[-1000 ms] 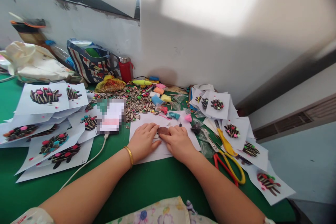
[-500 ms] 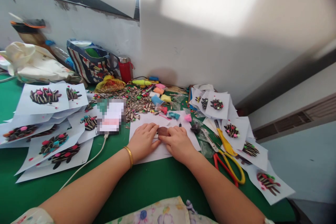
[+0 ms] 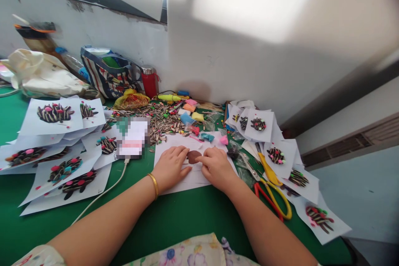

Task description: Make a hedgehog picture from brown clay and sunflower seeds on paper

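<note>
A flat brown lump of clay [image 3: 193, 156] lies on a white sheet of paper [image 3: 190, 178] on the green table. My left hand [image 3: 170, 167] rests palm down on the paper, fingers spread, its fingertips touching the left side of the lump. My right hand [image 3: 216, 167] lies on the paper to the right of the lump, with its index finger stretched toward it and touching its edge. A gold bangle [image 3: 153, 185] circles my left wrist.
Finished sheets with seed-and-clay figures [image 3: 64, 170] are spread at the left and at the right [image 3: 318, 215]. A heap of sunflower seeds [image 3: 158, 119] and coloured clay bits [image 3: 197, 116] lie behind the paper. Yellow and red scissors [image 3: 272, 191] are at the right, a phone with cable [image 3: 132, 137] at the left.
My right hand has shifted slightly to the right, uncovering more of the brown lump. My left hand has stayed put.
</note>
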{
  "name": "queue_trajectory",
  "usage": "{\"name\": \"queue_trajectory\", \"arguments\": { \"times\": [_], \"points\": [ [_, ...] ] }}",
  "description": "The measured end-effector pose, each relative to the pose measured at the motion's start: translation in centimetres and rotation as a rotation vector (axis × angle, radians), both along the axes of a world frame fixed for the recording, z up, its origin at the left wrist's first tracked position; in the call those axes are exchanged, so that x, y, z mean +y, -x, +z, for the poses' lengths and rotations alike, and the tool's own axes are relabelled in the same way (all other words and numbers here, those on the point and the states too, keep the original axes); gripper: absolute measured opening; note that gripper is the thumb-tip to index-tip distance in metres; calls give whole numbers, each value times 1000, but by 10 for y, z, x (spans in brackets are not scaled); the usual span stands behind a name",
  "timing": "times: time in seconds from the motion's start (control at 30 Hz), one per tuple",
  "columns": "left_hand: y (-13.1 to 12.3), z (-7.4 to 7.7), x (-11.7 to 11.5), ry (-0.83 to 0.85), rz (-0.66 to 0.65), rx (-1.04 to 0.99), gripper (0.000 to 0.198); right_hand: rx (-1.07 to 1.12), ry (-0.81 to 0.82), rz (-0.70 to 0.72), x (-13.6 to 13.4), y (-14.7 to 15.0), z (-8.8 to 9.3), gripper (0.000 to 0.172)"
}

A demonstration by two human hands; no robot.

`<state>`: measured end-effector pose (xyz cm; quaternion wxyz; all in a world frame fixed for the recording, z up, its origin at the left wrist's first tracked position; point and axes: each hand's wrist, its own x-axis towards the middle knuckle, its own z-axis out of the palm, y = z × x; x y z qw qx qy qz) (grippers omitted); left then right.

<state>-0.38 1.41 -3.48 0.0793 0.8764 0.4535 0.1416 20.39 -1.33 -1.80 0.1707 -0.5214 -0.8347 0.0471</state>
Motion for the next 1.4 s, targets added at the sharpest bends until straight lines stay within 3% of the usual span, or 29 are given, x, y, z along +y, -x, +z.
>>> {"name": "queue_trajectory", "arguments": {
  "times": [0.23, 0.47, 0.57, 0.73, 0.93, 1.4],
  "points": [
    [1, -1, 0, -9, -18, -4, 60, 107, 102, 73, 0, 3, -4, 20],
    [1, -2, 0, -7, -18, -7, 62, 96, 131, 66, 1, 8, -8, 24],
    [2, -3, 0, -11, -22, -19, 62, 133, 106, 58, 2, 7, -8, 23],
    [2, -3, 0, -9, -17, -28, 63, 96, -10, -55, 7, 9, -10, 6],
    [1, -2, 0, 3, -8, -36, 62, -52, -40, -109, 17, 19, -15, 24],
    [1, -2, 0, 16, -6, -47, 62, -120, -88, -137, 20, 20, -16, 30]
  ]
}}
